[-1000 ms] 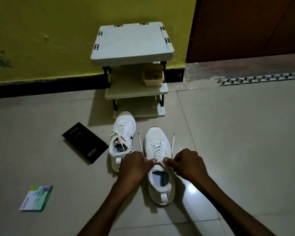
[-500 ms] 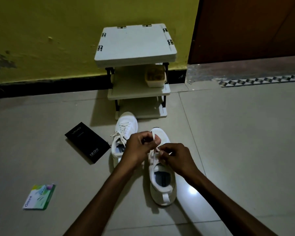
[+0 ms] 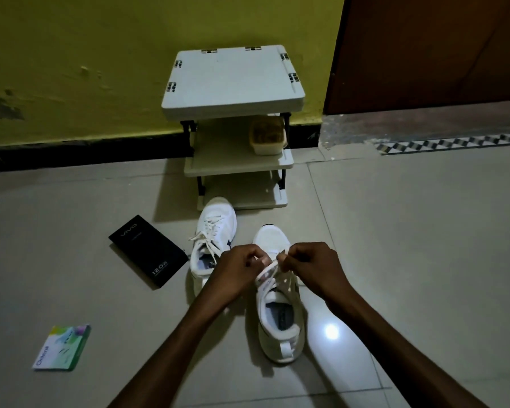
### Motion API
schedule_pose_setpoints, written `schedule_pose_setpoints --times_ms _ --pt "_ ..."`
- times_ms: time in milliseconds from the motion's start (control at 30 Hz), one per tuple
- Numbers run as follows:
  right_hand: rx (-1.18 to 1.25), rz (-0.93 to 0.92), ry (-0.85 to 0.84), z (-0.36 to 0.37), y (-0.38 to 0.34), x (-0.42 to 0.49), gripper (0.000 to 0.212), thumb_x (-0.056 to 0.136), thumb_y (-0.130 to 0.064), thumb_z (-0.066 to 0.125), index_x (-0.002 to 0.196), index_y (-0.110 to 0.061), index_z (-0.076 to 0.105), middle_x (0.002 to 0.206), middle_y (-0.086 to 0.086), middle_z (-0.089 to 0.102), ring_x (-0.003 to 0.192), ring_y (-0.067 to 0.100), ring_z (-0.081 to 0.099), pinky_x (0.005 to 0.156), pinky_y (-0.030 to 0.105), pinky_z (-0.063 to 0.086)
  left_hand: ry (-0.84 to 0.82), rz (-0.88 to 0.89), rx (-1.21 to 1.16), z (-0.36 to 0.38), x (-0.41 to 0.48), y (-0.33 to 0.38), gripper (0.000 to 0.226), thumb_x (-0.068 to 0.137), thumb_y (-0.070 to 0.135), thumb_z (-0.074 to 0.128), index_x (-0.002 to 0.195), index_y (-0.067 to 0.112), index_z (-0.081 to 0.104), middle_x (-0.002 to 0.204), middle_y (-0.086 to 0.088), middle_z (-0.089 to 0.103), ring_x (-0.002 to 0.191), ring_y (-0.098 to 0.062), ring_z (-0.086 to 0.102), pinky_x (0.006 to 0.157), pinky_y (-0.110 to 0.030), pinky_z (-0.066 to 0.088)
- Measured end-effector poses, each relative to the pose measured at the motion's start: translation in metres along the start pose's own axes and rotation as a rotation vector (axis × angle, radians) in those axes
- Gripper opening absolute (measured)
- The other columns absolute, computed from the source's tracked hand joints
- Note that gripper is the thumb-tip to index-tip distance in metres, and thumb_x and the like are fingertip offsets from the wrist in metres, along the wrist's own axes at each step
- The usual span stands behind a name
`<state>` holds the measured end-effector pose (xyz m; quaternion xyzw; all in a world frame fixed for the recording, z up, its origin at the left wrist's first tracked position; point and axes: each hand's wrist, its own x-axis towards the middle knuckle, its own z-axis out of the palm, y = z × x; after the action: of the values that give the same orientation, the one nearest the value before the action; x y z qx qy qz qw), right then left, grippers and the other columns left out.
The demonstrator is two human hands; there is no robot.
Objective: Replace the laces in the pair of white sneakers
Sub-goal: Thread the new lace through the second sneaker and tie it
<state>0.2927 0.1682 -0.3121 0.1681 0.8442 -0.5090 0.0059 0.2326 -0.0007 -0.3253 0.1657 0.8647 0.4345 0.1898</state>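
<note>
Two white sneakers stand on the tiled floor, toes pointing away from me. The right sneaker (image 3: 278, 316) lies directly under my hands; its white lace (image 3: 265, 272) runs up from the eyelets into my fingers. My left hand (image 3: 236, 270) pinches one strand of that lace above the tongue. My right hand (image 3: 312, 267) pinches the other strand, close to the left hand's fingertips. The left sneaker (image 3: 214, 231) sits a little farther back and to the left, its lace lying loose across the top. My left forearm hides its heel.
A small white three-tier rack (image 3: 233, 81) stands against the yellow wall, with a beige container (image 3: 267, 135) on its middle shelf. A black phone box (image 3: 147, 250) lies left of the sneakers. A green-white packet (image 3: 62, 347) lies at lower left. A brown door (image 3: 433, 51) is at the right.
Both hands rose from the sneaker's tongue, pulling the lace ends up, then settled with fingertips close together above the eyelets. The view shifted slightly.
</note>
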Motion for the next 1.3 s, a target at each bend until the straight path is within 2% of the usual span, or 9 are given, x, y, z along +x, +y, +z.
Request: schedule_pose_setpoints --times_ms 233,400,500,567,733,800,933,1200,1300 --pt "0.05 0.033 -0.064 -0.001 0.0 0.005 0.025 0.085 -0.033 0.07 0.073 -0.011 0.072 0.075 0.008 0.07 0.07 0.02 0.064 0.065 0.029 0.048 0.029 -0.048 -0.002 0.014 -0.012 0.008 0.013 0.073 0.024 0.077 0.077 0.021 0.065 0.064 0.003 0.07 0.066 -0.014 0.069 0.068 -0.03 0.054" --pt "0.073 0.03 -0.097 -0.002 -0.002 0.002 0.018 0.083 -0.025 0.074 0.073 -0.011 0.072 0.074 0.006 0.072 0.078 0.022 0.069 0.069 0.031 0.054 0.09 0.051 0.253 0.025 -0.005 0.004 0.03 0.089 0.037 0.061 0.118 0.036 0.054 0.091 0.009 0.058 0.086 -0.015 0.061 0.073 -0.029 0.047" --pt "0.094 0.037 -0.102 -0.003 0.001 0.001 0.017 0.084 -0.024 0.073 0.073 -0.012 0.073 0.074 0.006 0.072 0.079 0.021 0.071 0.072 0.035 0.057 0.002 0.111 0.291 0.03 -0.003 0.003 0.017 0.097 0.03 0.052 0.108 0.03 0.065 0.092 0.007 0.054 0.089 -0.014 0.057 0.072 -0.03 0.043" --pt "0.087 0.047 -0.088 -0.003 0.004 0.003 0.018 0.084 -0.026 0.073 0.073 -0.012 0.073 0.074 0.008 0.071 0.077 0.022 0.069 0.073 0.036 0.056 -0.014 0.086 0.223 0.028 -0.001 0.003 0.013 0.094 0.026 0.058 0.094 0.019 0.069 0.085 0.006 0.06 0.082 -0.013 0.058 0.07 -0.029 0.044" --pt "0.12 0.094 -0.101 -0.005 0.002 0.003 0.019 0.085 -0.023 0.071 0.076 -0.006 0.071 0.074 0.01 0.07 0.062 0.003 0.057 0.054 0.014 0.042 -0.09 -0.098 -0.153 0.003 -0.003 0.005 0.019 0.078 0.02 0.081 0.081 0.005 0.07 0.066 -0.006 0.07 0.053 -0.014 0.064 0.058 -0.023 0.051" --pt "0.157 0.104 -0.117 -0.004 0.0 0.002 0.017 0.084 -0.02 0.071 0.075 -0.007 0.071 0.07 0.004 0.069 0.059 -0.001 0.058 0.051 0.01 0.041 -0.069 -0.095 -0.143 0.0 -0.003 0.005 0.02 0.076 0.02 0.082 0.078 0.005 0.069 0.066 -0.008 0.071 0.051 -0.014 0.063 0.059 -0.025 0.053" --pt "0.155 0.108 -0.121 -0.002 -0.002 0.003 0.021 0.085 -0.024 0.071 0.071 -0.009 0.07 0.074 0.01 0.069 0.063 0.005 0.058 0.053 0.015 0.041 0.075 0.02 -0.015 -0.001 0.0 0.007 0.021 0.077 0.026 0.08 0.063 0.021 0.066 0.068 0.003 0.067 0.064 -0.007 0.063 0.065 -0.024 0.05" --pt "0.185 0.119 -0.103 -0.002 -0.008 -0.003 0.024 0.084 -0.025 0.07 0.068 -0.008 0.069 0.07 0.011 0.068 0.062 0.011 0.059 0.056 0.025 0.046 0.166 -0.059 -0.127 0.004 0.002 0.018 0.018 0.091 0.031 0.063 0.079 0.018 0.057 0.071 0.001 0.063 0.07 -0.02 0.065 0.076 -0.044 0.055" --pt "0.173 0.114 -0.08 -0.003 -0.01 -0.005 0.023 0.085 -0.026 0.071 0.068 -0.011 0.071 0.068 0.007 0.069 0.062 0.011 0.062 0.058 0.026 0.049 0.077 -0.065 -0.003 -0.004 0.004 0.024 0.015 0.091 0.032 0.062 0.078 0.025 0.064 0.074 0.009 0.065 0.067 -0.012 0.062 0.072 -0.032 0.052"
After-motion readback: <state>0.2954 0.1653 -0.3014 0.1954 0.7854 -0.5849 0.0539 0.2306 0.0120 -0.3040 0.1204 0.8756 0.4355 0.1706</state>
